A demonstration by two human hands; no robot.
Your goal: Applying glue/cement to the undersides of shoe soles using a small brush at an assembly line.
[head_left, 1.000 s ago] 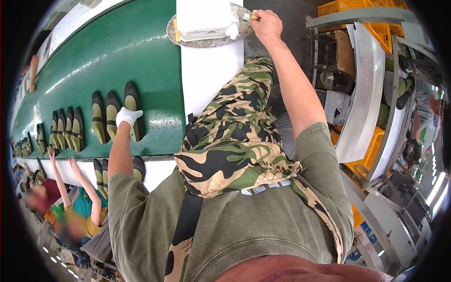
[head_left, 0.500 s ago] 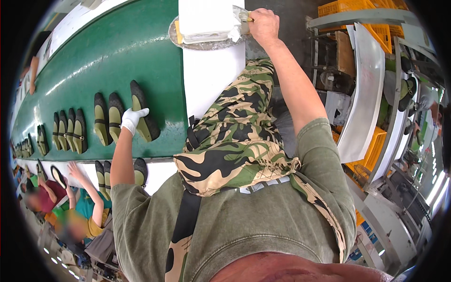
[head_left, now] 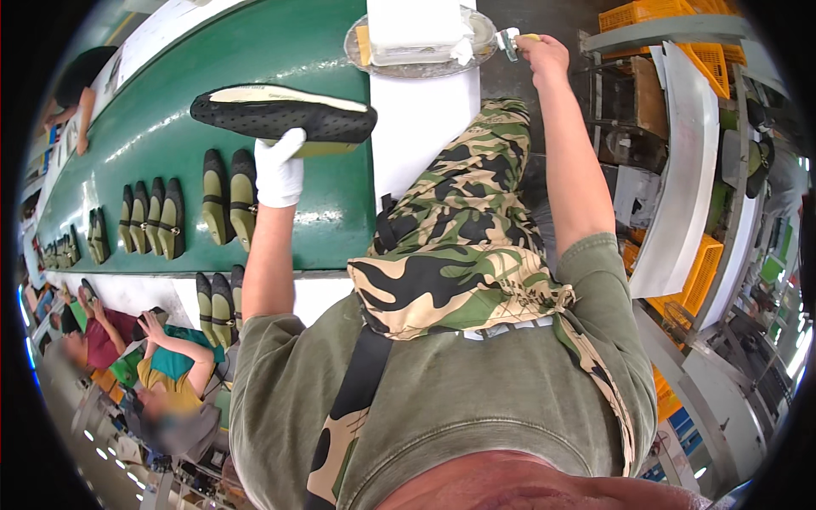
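My left hand (head_left: 280,172), in a white glove, grips a black and green shoe (head_left: 327,123) and holds it up above the green conveyor belt (head_left: 323,191). The shoe is turned on its side, so its pale insole faces away from me and its dark perforated upper faces me. In my bare right hand (head_left: 546,59) is a small brush (head_left: 509,44) with a yellow handle and whitish bristles. The brush is just right of an oval metal tray (head_left: 357,53), on which a white block-shaped container (head_left: 416,34) stands.
Several green and black shoes (head_left: 229,200) stand in groups along the belt, with more shoes (head_left: 219,306) on a white ledge nearer me. Co-workers (head_left: 174,357) sit at lower left; another person's arm (head_left: 86,121) reaches in at far left. Yellow crates (head_left: 693,276) and a metal rack are right.
My left hand has lifted the shoe off the belt and tipped it sideways. My right hand has moved the brush rightward, away from the tray. The view has shifted a little.
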